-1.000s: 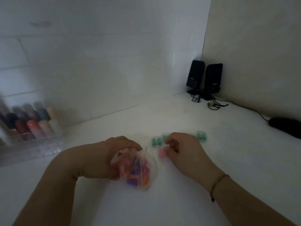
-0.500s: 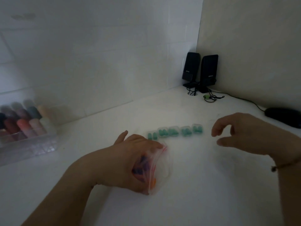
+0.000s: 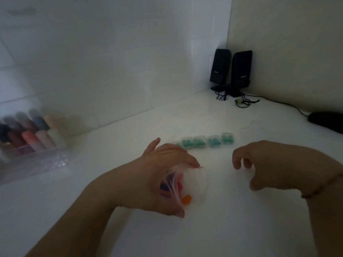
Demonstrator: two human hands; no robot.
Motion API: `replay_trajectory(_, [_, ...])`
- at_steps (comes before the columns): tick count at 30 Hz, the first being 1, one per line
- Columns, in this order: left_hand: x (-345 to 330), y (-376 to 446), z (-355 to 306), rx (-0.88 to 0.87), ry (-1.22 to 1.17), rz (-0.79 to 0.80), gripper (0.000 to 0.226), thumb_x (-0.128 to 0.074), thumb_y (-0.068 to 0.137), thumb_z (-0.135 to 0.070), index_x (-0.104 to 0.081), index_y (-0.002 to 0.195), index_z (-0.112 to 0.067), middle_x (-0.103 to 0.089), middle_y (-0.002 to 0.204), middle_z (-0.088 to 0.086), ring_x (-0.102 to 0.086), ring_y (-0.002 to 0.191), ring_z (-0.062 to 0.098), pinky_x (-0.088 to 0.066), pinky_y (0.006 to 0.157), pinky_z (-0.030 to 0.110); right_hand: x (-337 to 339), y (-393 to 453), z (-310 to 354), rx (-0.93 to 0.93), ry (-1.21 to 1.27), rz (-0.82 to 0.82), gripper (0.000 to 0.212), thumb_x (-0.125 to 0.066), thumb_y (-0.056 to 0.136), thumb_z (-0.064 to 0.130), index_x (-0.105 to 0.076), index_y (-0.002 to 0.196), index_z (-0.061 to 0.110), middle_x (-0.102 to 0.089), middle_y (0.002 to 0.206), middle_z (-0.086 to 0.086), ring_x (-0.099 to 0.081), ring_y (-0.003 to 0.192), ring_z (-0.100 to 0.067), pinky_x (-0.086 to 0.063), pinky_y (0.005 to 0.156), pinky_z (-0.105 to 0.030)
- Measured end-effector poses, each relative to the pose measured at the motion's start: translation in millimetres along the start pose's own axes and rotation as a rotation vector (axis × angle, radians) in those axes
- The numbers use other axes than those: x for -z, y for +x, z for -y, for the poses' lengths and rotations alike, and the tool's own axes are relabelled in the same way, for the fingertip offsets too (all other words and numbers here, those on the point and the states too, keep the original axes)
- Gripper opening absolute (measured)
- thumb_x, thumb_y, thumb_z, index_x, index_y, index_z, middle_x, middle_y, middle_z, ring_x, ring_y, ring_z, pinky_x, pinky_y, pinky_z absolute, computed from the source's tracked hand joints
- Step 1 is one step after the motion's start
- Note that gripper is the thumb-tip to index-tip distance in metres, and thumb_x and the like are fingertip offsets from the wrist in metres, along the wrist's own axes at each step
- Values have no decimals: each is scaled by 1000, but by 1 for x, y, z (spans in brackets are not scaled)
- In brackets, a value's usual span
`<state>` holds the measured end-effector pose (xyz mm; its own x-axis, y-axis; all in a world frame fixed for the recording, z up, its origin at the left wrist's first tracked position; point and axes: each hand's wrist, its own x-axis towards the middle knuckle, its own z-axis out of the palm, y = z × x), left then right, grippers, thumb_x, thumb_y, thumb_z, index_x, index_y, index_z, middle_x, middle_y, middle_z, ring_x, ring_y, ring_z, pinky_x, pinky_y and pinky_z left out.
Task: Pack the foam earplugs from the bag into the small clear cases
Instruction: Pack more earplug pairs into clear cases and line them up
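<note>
Bag (image 3: 187, 184) gripped by left hand (image 3: 159, 175); right hand (image 3: 274, 164) loosely curled, holding nothing, near cases (image 3: 206, 141).

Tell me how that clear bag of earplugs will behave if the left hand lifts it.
The bag will probably be floppy: its thin film is creased where the left hand grips it. It looks light, holding only a few foam earplugs. They would likely slide toward the lowest corner, since they lie loose inside.
</note>
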<state>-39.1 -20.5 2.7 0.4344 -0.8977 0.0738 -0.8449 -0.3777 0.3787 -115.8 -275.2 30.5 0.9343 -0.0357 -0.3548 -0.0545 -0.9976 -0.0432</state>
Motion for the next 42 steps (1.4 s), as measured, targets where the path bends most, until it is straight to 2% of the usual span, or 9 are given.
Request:
replay_trajectory(5, [-1,2,8,8,-44,-98,75,-57,56,-89,-41,125,-61,-44,131,-36,-39,133,-3,-14,118,53,-5,6,1,36,-9,-73,36,-73,80,31,-44,101,38,-48,104,11,-50,93,-8,-37,67,-14])
replay_trajectory(8, [6,-3,0,27,-291,-126,84,-75,58,-72,-47,133,-47,-48,138,-18,-44,133,13,-34,112,45,2,6,3,103,101,-245,24,-65,82,49,-53,101,40,-57,96,17,-54,79,1,-38,64,-13])
replay_trajectory(14, [1,8,-22,20,-323,-635,79,-83,63,-47,-48,133,-34,-57,129,-15,-62,111,14,-52,94,33,11,6,48,277,1032,-643,25,-63,79,48,-68,79,24,-68,58,-3,-60,47,-18,-51,50,-28])
replay_trajectory(19, [-6,14,-26,11,-375,-844,52,-87,69,-23,-64,116,-20,-71,106,-8,-70,92,12,-55,81,22,-3,15,82,346,1337,-694,40,-62,71,51,-68,76,12,-60,47,-3,-49,37,-11,-40,42,-21])
replay_trajectory(22, [0,11,-27,41,-695,-838,40,-80,71,-13,-68,109,-15,-76,98,-3,-72,91,13,-55,79,21,-8,15,84,437,1432,-764,27,-64,81,39,-68,81,12,-62,54,-6,-52,43,-15,-44,46,-23])
replay_trajectory(25, [7,11,-24,96,-1081,-805,39,-76,70,-18,-68,107,-11,-76,98,8,-73,92,25,-57,75,26,-13,15,80,524,1200,-1009,3,-66,86,18,-68,87,18,-69,74,1,-64,61,-13,-51,57,-20])
replay_trajectory(29, [9,12,-23,148,-1288,-760,41,-79,67,-24,-70,103,-7,-75,97,14,-73,85,23,-57,69,23,-15,14,80,531,765,-1202,4,-70,82,18,-68,81,13,-66,76,9,-62,70,-6,-46,64,-8])
replay_trajectory(38, [8,11,-20,141,-1296,-732,30,-80,65,-26,-76,93,-13,-75,92,14,-74,79,22,-57,65,22,-14,15,75,586,647,-1220,14,-61,86,24,-66,81,12,-62,75,9,-58,69,-4,-44,64,-8])
replay_trajectory(42, [5,10,-16,102,-1189,-724,36,-85,67,-17,-72,100,-10,-74,95,15,-72,85,27,-58,71,29,-14,18,73,633,519,-1195,24,-70,83,29,-67,102,14,-64,93,4,-59,80,-6,-49,69,-16])
